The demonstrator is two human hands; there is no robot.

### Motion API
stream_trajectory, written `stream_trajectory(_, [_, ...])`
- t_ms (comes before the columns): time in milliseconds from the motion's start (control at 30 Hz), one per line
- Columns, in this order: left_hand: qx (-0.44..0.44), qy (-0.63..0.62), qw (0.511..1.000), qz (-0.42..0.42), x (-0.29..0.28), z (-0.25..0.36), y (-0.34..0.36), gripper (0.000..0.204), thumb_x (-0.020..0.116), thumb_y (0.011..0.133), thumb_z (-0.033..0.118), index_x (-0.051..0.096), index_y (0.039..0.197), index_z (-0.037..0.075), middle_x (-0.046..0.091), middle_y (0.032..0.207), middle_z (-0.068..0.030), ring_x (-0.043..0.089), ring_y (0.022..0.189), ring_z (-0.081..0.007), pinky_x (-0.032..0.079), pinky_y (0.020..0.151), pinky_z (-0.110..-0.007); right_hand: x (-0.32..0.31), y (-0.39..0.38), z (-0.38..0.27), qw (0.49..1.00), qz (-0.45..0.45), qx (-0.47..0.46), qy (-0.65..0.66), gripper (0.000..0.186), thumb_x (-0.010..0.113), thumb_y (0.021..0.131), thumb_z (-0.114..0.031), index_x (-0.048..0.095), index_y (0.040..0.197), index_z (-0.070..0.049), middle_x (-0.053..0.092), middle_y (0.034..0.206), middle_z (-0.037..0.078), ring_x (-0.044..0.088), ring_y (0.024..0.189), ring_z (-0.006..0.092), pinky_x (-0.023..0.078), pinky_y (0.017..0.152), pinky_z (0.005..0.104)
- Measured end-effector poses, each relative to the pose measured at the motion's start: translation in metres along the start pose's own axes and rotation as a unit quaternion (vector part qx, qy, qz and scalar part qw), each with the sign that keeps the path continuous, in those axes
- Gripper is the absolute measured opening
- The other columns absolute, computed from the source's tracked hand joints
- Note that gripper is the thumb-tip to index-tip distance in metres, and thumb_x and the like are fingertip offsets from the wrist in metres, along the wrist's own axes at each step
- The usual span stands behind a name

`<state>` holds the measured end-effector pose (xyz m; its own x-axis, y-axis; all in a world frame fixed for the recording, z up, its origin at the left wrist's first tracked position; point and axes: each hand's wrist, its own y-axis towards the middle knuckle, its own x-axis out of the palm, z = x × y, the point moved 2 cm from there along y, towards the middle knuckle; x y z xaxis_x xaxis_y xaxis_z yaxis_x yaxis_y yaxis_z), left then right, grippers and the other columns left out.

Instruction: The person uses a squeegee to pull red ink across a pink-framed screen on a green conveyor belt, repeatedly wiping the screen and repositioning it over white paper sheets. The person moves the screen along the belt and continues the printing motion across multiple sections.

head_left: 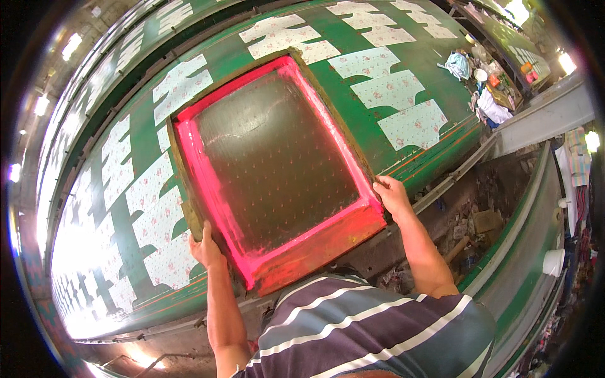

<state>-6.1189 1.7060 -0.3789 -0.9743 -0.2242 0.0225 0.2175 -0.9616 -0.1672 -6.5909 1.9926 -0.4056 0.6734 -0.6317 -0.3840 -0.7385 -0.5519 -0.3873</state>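
Between my two hands is a large screen-printing frame, its inner edges coated in bright pink ink and its mesh dark with rows of small pale marks. My left hand is closed around the frame's left side near its near corner. On the opposite side, my right hand grips the frame by its right edge near the other near corner. The frame lies over the long green table, its near end reaching past the table's edge toward my body. Cut fabric pieces with a small floral print lie around it.
The green printing table runs left and right, with more white floral pieces on it. Containers and cloths crowd a ledge at the far right. A metal rail follows the near edge, above a littered floor. A white bucket hangs at right.
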Motion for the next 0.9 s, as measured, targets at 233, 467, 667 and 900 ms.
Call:
stream_trajectory(233, [0.004, 0.017, 1.000, 0.007, 0.007, -0.004, -0.003, 0.031, 0.084, 0.100, 0.007, 0.074, 0.127, -0.002, 0.079, 0.116, -0.0090, 0.075, 0.099, -0.0185, 0.060, 0.088, -0.034, -0.012, 0.009, 0.013, 0.999, -0.006, -0.041, -0.009, 0.054, 0.077, 0.104, -0.026, 0.070, 0.145, 0.007, 0.080, 0.125, 0.020, 0.076, 0.112, 0.0272, 0.059, 0.099, 0.0402])
stream_trajectory(467, [-0.005, 0.079, 0.997, 0.009, -0.002, -0.016, 0.005, 0.036, 0.086, 0.099, 0.012, 0.074, 0.130, -0.001, 0.080, 0.121, -0.0094, 0.075, 0.102, -0.0201, 0.060, 0.091, -0.036, 0.002, -0.066, -0.071, 0.829, 0.097, -0.372, -0.407, 0.053, 0.089, 0.092, -0.031, 0.075, 0.138, -0.007, 0.072, 0.138, 0.016, 0.072, 0.125, 0.0349, 0.058, 0.105, 0.0492])
stream_trajectory(667, [0.015, 0.067, 0.998, 0.008, 0.010, -0.018, 0.002, 0.031, 0.088, 0.096, 0.015, 0.076, 0.119, -0.002, 0.079, 0.105, -0.0068, 0.072, 0.089, -0.0164, 0.058, 0.081, -0.034, 0.053, -0.140, -0.066, 0.748, -0.210, -0.545, -0.314, 0.038, 0.076, 0.095, -0.024, 0.079, 0.131, -0.011, 0.072, 0.136, 0.014, 0.068, 0.131, 0.0338, 0.056, 0.109, 0.0502])
stream_trajectory(900, [0.053, 0.028, 0.998, -0.006, 0.003, -0.035, 0.014, 0.037, 0.091, 0.096, 0.019, 0.074, 0.122, -0.001, 0.080, 0.109, -0.0062, 0.071, 0.091, -0.0172, 0.058, 0.085, -0.036, 0.090, -0.156, -0.088, 0.726, -0.172, -0.575, -0.334, 0.033, 0.065, 0.096, -0.014, 0.080, 0.126, -0.009, 0.076, 0.113, 0.011, 0.074, 0.112, 0.0317, 0.058, 0.099, 0.0460])
